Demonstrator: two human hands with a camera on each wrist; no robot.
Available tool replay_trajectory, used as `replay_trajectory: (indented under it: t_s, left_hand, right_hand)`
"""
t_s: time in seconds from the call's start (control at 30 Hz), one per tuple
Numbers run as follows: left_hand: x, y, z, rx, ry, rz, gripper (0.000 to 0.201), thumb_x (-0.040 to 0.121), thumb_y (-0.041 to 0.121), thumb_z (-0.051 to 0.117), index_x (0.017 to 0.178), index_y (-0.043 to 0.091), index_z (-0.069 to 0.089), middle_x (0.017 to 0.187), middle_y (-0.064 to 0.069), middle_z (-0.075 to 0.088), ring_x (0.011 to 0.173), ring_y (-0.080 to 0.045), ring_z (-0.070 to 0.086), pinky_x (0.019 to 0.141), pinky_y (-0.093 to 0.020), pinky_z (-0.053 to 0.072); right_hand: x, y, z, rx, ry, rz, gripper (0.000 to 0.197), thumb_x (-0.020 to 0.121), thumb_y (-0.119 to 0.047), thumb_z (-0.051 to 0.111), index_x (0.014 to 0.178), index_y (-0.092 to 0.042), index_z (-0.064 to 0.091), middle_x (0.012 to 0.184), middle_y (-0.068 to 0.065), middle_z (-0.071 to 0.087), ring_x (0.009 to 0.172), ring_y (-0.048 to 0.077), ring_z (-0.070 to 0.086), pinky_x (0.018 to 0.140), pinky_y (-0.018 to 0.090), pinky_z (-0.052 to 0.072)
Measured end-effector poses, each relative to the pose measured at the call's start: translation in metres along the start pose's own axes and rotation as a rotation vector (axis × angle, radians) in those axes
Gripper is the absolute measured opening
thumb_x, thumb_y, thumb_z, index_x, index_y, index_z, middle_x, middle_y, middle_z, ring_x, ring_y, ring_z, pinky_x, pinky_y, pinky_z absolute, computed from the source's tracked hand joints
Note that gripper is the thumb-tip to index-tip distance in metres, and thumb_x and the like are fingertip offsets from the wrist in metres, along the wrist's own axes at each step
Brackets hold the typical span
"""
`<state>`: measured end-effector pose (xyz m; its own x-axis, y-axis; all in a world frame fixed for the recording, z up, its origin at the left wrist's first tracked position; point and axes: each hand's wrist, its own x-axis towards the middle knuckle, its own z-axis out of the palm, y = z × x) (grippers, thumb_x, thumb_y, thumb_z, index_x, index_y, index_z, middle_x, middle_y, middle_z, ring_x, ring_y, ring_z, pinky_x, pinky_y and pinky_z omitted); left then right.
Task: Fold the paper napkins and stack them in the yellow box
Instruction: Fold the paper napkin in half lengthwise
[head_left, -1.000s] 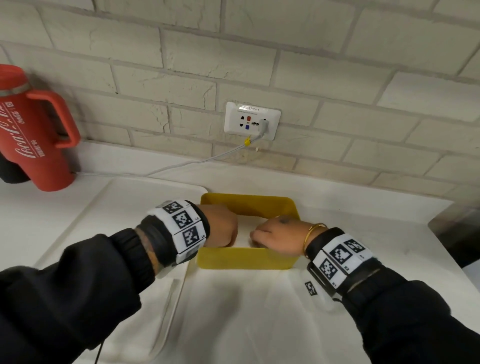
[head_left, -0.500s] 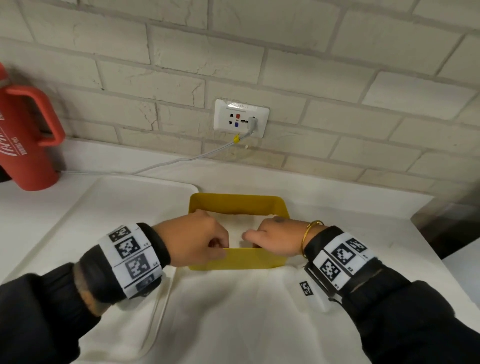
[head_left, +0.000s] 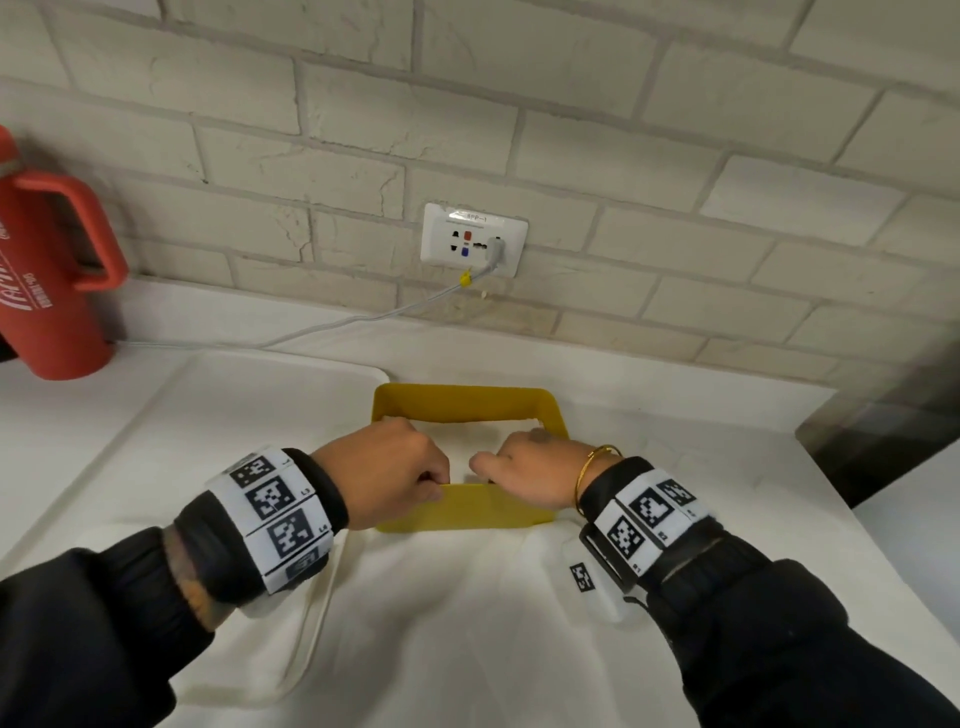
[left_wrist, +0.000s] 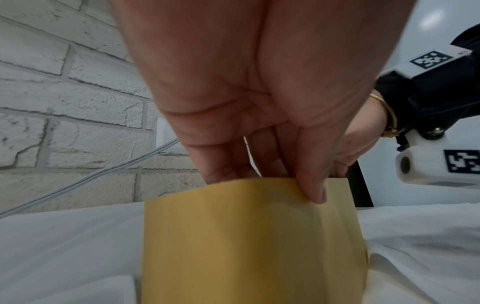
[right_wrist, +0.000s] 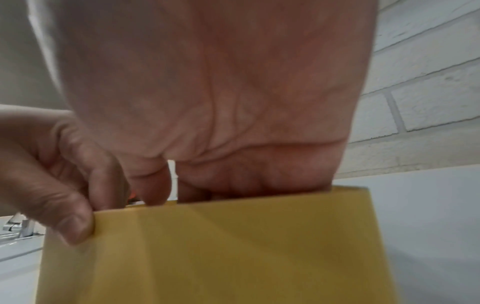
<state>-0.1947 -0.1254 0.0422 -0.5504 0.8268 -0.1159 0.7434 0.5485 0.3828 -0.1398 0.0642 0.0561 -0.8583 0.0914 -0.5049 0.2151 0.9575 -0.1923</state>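
I am seating a folded napkin (head_left: 470, 441) in the yellow box (head_left: 467, 512); left hand (head_left: 387, 480) is pinching its front wall, right hand (head_left: 524, 475) curled inside, grasp unclear; next, withdrawing both.

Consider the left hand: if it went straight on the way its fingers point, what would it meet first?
Probably the napkins inside the yellow box: the left hand points its fingers down over the near wall, though depth there is hidden.
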Motion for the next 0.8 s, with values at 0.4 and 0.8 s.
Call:
replay_trajectory:
  t_s: [0.4, 0.8]
  left_hand:
    - [-0.052, 0.043, 0.023, -0.213, 0.505, 0.212, 0.015, 0.086, 0.021, 0.081, 0.101, 0.019, 0.079, 0.092, 0.010, 0.075, 0.083, 0.006, 0.065, 0.074, -0.004, 0.045]
    - [-0.092, 0.119, 0.130, -0.321, 0.023, 0.055, 0.022, 0.094, 0.045, 0.068, 0.106, 0.028, 0.077, 0.101, 0.019, 0.074, 0.093, 0.007, 0.065, 0.087, -0.016, 0.051]
  right_hand:
    - [-0.131, 0.062, 0.009, 0.453, 0.495, -0.144, 0.013, 0.091, -0.024, 0.065, 0.092, -0.019, 0.077, 0.089, -0.006, 0.076, 0.090, 0.011, 0.071, 0.091, 0.034, 0.055]
    - [-0.167, 0.112, 0.139, 0.124, 0.124, 0.069, 0.073, 0.087, -0.048, 0.070, 0.149, -0.027, 0.038, 0.150, -0.005, 0.037, 0.137, 0.019, 0.036, 0.114, 0.037, 0.034]
